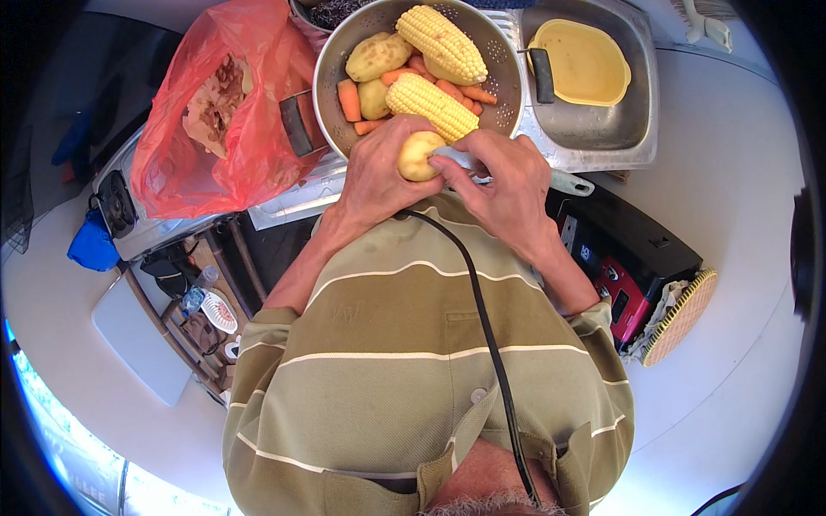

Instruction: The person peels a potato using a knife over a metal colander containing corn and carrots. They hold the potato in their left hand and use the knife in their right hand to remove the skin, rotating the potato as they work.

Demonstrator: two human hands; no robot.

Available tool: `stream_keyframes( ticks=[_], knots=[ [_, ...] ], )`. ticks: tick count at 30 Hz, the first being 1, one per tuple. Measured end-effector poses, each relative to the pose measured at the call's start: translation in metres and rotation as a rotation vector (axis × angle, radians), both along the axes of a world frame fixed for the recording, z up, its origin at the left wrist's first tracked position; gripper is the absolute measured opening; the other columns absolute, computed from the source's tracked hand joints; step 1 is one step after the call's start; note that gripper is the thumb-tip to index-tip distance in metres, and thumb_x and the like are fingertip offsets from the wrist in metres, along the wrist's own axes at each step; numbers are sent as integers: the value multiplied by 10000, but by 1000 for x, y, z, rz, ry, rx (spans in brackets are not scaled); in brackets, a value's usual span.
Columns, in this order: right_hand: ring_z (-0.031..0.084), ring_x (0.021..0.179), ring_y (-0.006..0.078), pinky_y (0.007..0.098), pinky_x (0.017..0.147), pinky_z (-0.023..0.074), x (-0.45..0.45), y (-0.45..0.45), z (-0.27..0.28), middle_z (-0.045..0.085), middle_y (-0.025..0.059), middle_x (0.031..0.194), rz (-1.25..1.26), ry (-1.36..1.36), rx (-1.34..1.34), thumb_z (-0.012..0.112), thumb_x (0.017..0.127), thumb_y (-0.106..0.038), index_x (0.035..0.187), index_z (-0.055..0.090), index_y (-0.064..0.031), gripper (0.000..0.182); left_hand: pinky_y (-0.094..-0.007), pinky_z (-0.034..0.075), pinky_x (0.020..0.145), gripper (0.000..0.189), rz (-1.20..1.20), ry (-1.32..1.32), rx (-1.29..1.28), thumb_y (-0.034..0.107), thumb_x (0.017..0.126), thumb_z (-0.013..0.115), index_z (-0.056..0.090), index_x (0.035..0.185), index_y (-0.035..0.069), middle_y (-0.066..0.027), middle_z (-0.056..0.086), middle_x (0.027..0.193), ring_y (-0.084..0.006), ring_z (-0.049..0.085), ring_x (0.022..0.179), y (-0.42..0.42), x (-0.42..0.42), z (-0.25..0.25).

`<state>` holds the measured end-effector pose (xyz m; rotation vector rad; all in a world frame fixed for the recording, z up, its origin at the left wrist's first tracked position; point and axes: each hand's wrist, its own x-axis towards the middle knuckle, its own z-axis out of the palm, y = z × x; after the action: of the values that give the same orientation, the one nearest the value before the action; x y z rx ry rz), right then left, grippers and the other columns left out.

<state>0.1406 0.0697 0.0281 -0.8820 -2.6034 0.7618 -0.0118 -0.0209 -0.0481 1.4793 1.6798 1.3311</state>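
My left hand (381,164) holds a peeled potato (416,157) at the near rim of a metal colander (502,106). In my right hand (506,180) is a tool with a pale green handle (571,183); its grey blade part touches the potato's right side, and my fingers hide much of it, so its kind is unclear. Two corn cobs (442,44), potatoes (379,56) and several carrot pieces (349,100) lie in the colander. Left of it stands an open red plastic bag (258,148) with brownish, papery scraps (216,113) inside.
A yellow plastic basin (581,61) lies in the steel sink (600,135) at the right. The colander's black handles stick out at both sides. A black and red appliance (629,258) stands at my right, a stove (132,219) at my left. A black cable (481,290) crosses my shirt.
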Motion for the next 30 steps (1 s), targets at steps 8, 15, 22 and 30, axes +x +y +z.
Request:
stream_keyframes(
  ticks=[8, 15, 22, 30],
  knots=[
    [628, 655, 190, 336, 608, 374, 2, 0, 0, 651, 0, 733, -75, 89, -36, 760, 823, -274, 832, 641, -131, 186, -405, 534, 754, 526, 50, -31, -30, 157, 655, 872, 591, 1089, 64, -123, 659, 953, -323, 676, 877, -1, 2, 1],
    [622, 681, 195, 354, 603, 369, 4, -4, -4, 626, 7, 736, -49, 52, 34, 745, 834, -257, 837, 625, -132, 174, -367, 548, 813, 543, 45, -7, -41, 86, 652, 870, 600, 1122, 47, -119, 680, 1036, -280, 685, 939, -1, 4, 3],
    [613, 644, 214, 362, 582, 373, -1, -5, -5, 607, 11, 696, -12, 36, 51, 742, 839, -267, 823, 613, -136, 184, -384, 548, 808, 578, 34, 53, -12, 113, 638, 893, 594, 1128, 51, -122, 674, 1045, -306, 678, 940, -1, 3, 2],
    [627, 547, 215, 332, 545, 421, 1, 3, -16, 649, 47, 646, -104, 187, -246, 802, 801, -281, 822, 669, -98, 228, -384, 544, 795, 539, 24, -30, -56, 129, 665, 878, 592, 1115, 51, -123, 669, 1007, -296, 682, 920, 0, 3, 3]
  ],
)
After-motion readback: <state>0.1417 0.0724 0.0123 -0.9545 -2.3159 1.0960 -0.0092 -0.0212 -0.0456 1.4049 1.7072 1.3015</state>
